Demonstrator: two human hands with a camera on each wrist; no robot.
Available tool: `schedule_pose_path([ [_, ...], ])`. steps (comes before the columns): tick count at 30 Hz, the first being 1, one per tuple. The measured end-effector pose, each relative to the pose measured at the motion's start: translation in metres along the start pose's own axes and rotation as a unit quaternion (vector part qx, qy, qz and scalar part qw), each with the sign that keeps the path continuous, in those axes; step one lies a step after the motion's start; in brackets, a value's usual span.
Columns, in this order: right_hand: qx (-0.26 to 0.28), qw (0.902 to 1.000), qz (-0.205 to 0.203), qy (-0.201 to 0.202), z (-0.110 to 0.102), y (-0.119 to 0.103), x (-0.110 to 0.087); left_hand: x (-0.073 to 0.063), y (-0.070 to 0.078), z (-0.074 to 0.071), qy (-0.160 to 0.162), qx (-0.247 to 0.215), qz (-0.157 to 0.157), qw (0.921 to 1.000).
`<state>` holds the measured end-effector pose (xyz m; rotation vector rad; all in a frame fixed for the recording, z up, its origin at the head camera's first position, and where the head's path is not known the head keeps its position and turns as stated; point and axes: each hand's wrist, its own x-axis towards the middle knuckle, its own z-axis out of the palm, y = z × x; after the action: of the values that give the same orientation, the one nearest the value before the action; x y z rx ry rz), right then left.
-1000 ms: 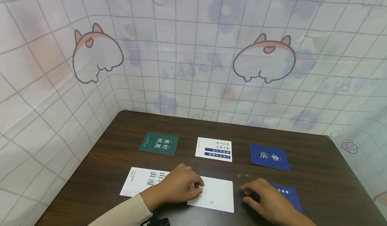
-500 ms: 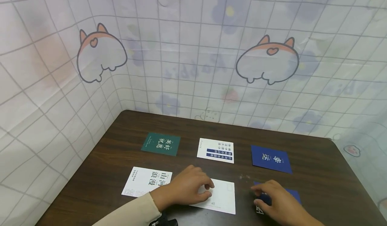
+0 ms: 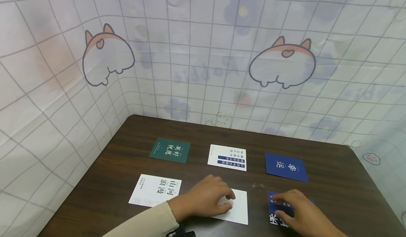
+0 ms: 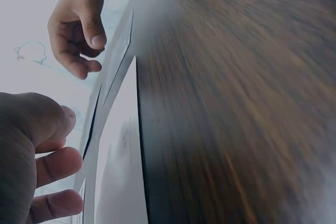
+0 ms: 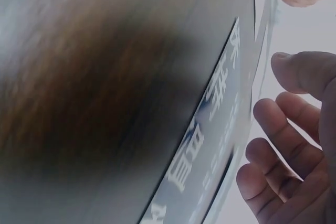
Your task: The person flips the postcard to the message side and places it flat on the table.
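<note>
My left hand (image 3: 210, 196) hovers over the left part of a plain white postcard (image 3: 238, 205), its fingers loosely bent. A gap shows between those fingers (image 4: 58, 166) and the white card (image 4: 123, 156) in the left wrist view. My right hand (image 3: 296, 208) is above a dark blue card (image 3: 275, 208) with white characters, covering its right part. Seen from the right wrist, its fingers (image 5: 286, 140) are relaxed and apart, holding nothing, beside the blue card (image 5: 205, 114). Both cards lie flat on the table.
A white card with green characters (image 3: 152, 189) lies left of my left hand. Further back lie a green card (image 3: 169, 150), a white card with blue bars (image 3: 219, 152) and another blue card (image 3: 285, 167). A patterned curtain (image 3: 196, 53) stands behind the dark wooden table (image 3: 196, 175).
Both hands have shifted right. The left one has uncovered the green-lettered card and now overlaps more of the plain postcard; the right one has uncovered the blue card's left part.
</note>
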<state>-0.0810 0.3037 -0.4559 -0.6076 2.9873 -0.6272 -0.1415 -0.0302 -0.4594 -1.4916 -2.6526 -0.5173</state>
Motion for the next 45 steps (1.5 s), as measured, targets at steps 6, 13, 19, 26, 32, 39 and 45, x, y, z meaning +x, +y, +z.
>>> schedule_pose_path([
  [6,-0.008,0.9999,0.015,-0.004,-0.004,0.005,-0.001,0.007,0.003,0.004,-0.001,0.005,0.006,1.0],
  [13,-0.014,0.9989,0.041,-0.016,-0.008,0.01,-0.003,0.015,0.008,0.01,-0.002,0.019,0.008,0.9998],
  [19,-0.014,0.9989,0.042,-0.017,-0.011,0.017,-0.005,0.024,0.016,0.014,-0.006,0.038,0.005,0.9992],
  [26,0.003,0.9971,0.068,-0.035,-0.013,0.025,-0.007,0.033,0.023,0.019,-0.016,0.039,0.004,0.9991],
  [32,-0.011,0.9966,0.076,-0.032,-0.015,0.036,-0.011,0.04,0.026,0.022,-0.016,0.04,0.002,0.9991],
  [39,-0.003,0.9933,0.111,-0.033,-0.021,0.043,-0.016,0.046,0.031,0.025,-0.022,0.045,-0.002,0.9988],
  [45,0.003,0.9905,0.128,-0.049,-0.023,0.051,-0.018,0.051,0.036,0.027,-0.028,0.054,-0.003,0.9982],
])
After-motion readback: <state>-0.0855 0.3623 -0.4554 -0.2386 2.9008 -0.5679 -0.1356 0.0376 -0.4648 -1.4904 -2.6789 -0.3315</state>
